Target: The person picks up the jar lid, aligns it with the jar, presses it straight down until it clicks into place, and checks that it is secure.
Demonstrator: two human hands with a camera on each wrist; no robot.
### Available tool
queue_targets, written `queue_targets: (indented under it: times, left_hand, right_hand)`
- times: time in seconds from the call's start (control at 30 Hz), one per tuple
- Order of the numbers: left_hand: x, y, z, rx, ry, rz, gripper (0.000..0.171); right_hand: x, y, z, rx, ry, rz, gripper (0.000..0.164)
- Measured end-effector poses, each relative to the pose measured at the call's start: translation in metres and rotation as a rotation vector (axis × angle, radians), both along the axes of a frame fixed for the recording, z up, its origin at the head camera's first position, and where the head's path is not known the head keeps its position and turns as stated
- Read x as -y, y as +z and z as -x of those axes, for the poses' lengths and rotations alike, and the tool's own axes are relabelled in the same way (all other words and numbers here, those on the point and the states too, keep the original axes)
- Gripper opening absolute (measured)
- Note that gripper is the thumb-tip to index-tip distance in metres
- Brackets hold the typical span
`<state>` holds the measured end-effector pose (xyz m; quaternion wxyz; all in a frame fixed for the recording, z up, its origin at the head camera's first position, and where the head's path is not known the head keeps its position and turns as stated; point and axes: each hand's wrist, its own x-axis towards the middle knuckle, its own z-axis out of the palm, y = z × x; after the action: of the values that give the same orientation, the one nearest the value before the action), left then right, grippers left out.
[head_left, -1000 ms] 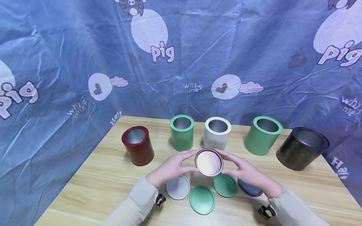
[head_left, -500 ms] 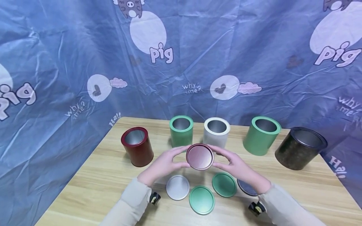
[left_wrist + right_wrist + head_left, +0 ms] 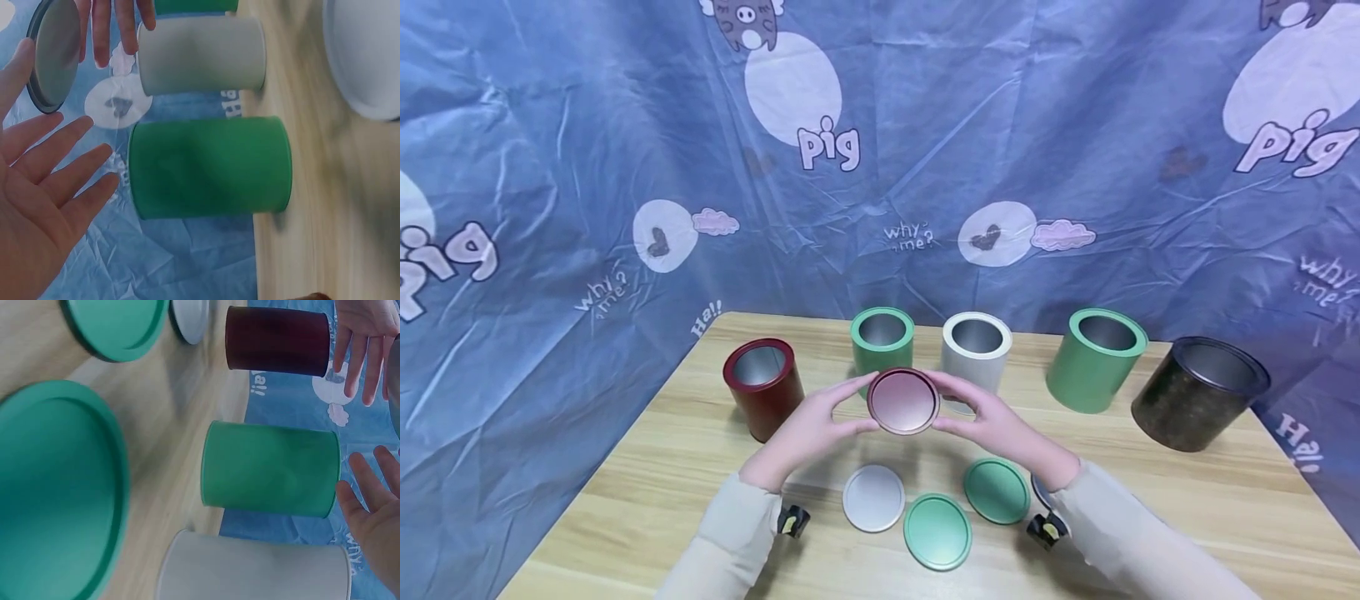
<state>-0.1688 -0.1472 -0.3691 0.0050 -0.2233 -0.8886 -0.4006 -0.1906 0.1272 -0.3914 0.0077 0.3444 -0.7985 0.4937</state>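
Observation:
A round dark-red lid (image 3: 903,402) is held up above the table between both hands. My left hand (image 3: 812,429) pinches its left edge with thumb and forefinger; the other fingers are spread apart in the left wrist view. On the opposite edge, my right hand (image 3: 992,427) pinches it the same way. Behind the lid stand the smaller green can (image 3: 883,354) and the white can (image 3: 976,360), each partly covered. To the left is the dark-red can (image 3: 765,400), open at the top, its lower right side overlapped by my left hand.
Nearer on the wooden table (image 3: 647,500) lie a white lid (image 3: 874,498), a light green lid (image 3: 937,532) and a darker green lid (image 3: 997,492). The right forearm mostly hides a dark lid. A larger green can (image 3: 1096,362) and a black can (image 3: 1199,396) stand at right.
Both hands have carried the red lid leftward and slightly up in the view, from in front of the white can to in front of the smaller green can. The cans and other lids stay put.

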Motion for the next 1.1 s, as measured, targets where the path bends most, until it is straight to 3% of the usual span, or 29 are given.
queue_targets:
  times: [0.67, 1.1]
  left_hand:
    - [0.032, 0.015, 0.008, -0.125, 0.079, 0.000, 0.065]
    - [0.056, 0.027, 0.019, -0.123, 0.105, 0.056, 0.065]
  right_hand:
    - [0.041, 0.024, 0.027, -0.026, 0.056, -0.004, 0.070]
    - [0.066, 0.032, 0.045, 0.023, 0.076, -0.008, 0.070]
